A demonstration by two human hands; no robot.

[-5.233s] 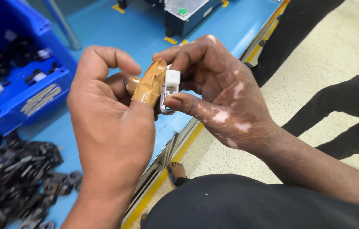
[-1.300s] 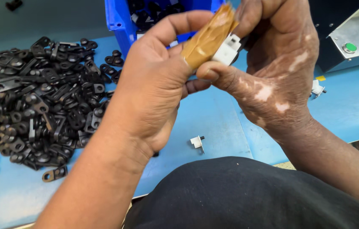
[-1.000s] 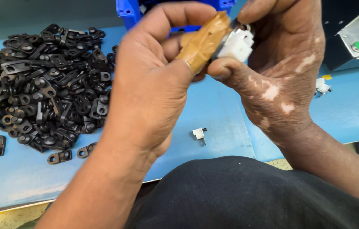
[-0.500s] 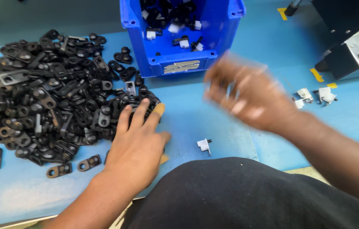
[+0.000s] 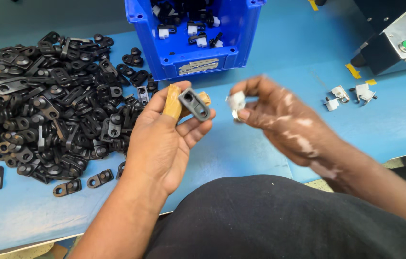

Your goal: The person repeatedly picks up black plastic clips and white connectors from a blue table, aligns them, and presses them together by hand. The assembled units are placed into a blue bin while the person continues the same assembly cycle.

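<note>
The left hand (image 5: 164,139) pinched a black plastic bracket (image 5: 194,104) between thumb and fingertips, two of them wrapped in tan tape. The right hand (image 5: 279,115), slightly blurred, was closed on a small white clip (image 5: 236,101) just beside the bracket, the two parts apart. A heap of black brackets (image 5: 45,105) lay left on the blue table (image 5: 270,62), a blue bin (image 5: 193,33) behind, loose white clips (image 5: 349,93) to the right. Judgement: the light fingertip hold could let the clip slip and drop.
</note>
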